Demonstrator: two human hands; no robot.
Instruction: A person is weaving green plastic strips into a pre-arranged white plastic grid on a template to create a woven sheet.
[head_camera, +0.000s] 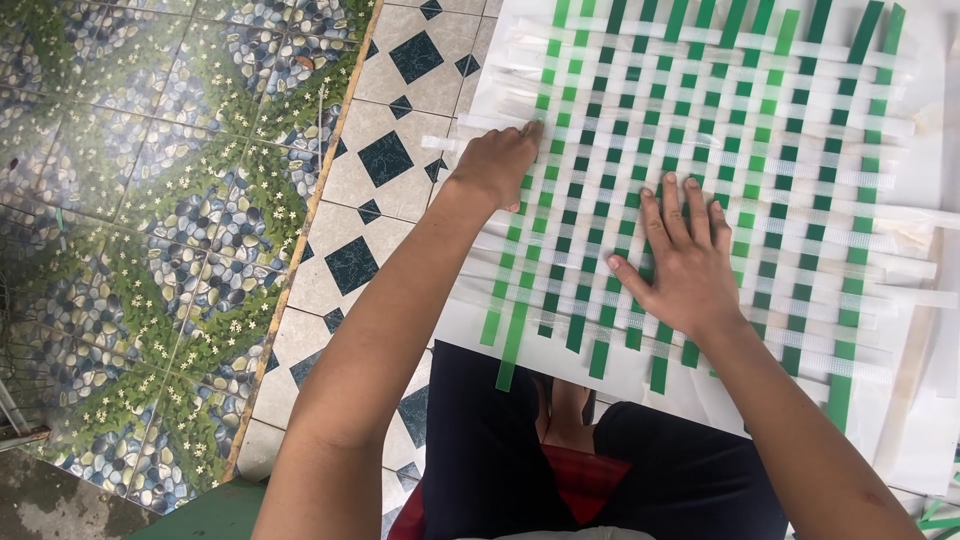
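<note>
Tiled floor (390, 165), white sheet (480, 90) on it. Left hand (497, 165) grip pinched on a white strip (445, 143) at the sheet's left edge. Right hand (680, 265) flat, fingers spread, grips nothing, pressing the green-and-white woven mat (720, 150) mid-sheet.

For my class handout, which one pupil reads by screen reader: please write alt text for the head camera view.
Seen from above, a person's two hands press on a woven mat of green and white strips: the left hand at its left edge, the right hand flat in the middle. The mat lies on a patterned tile floor, by the person's knees.
</note>
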